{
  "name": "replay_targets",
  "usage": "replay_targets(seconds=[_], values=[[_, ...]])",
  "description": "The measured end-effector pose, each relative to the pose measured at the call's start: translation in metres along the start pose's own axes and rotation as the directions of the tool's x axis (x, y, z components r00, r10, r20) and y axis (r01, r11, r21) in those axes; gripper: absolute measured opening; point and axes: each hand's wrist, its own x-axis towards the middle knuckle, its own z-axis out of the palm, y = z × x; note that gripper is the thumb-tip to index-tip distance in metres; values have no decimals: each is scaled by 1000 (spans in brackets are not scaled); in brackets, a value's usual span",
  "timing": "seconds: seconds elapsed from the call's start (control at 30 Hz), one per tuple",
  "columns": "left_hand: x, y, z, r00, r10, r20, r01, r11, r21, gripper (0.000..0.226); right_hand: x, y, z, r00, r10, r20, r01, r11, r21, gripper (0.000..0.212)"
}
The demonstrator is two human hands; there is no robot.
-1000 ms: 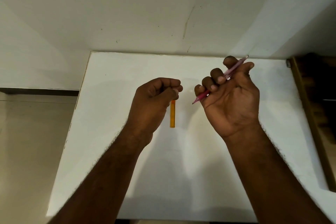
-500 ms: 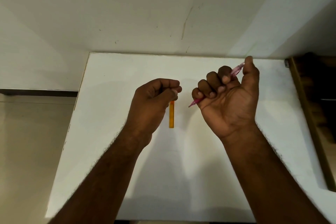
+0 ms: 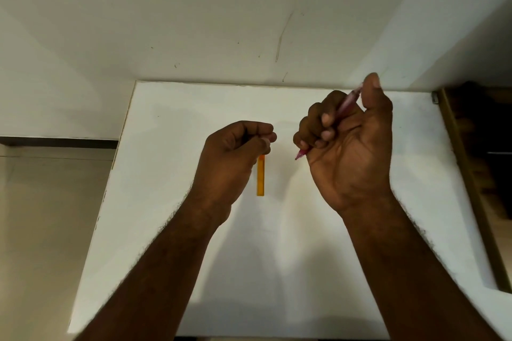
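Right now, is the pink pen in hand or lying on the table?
In hand. The right hand curls its fingers round the pink pen; its tip sticks out below the little finger.

A translucent pink pen (image 3: pixel 347 101) is gripped slantwise in the right hand (image 3: pixel 352 152), tip pointed down-left above the tabletop (image 3: pixel 171 174). An orange stick (image 3: pixel 260 177) is held lengthwise, top end pinched by the left hand (image 3: pixel 232 158).

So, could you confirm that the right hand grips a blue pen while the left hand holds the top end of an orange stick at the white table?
Not quite: the head view shows the pen in the right hand is pink, not blue. The left hand does hold the top end of the orange stick at the white table.
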Motion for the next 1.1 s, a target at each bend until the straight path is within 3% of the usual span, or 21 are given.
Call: replay_targets(seconds=[0.2,0.3,0.67,1.1], values=[[1,0,0,1000,11,-7,-11,999,37,24,-2,5,5,998,-37,58,57,921,-385,52],[1,-1,0,1000,15,-3,-14,999,44,24,-5,9,6,997,-40,64,65,883,-465,48],[1,-2,0,1000,11,-4,-11,1000,26,24,-4,8,6,994,-37,105,69,947,-314,42],[1,-2,0,1000,18,-4,-18,999,36,25,-2,11,3,994,-44,99,72,952,-296,41]])
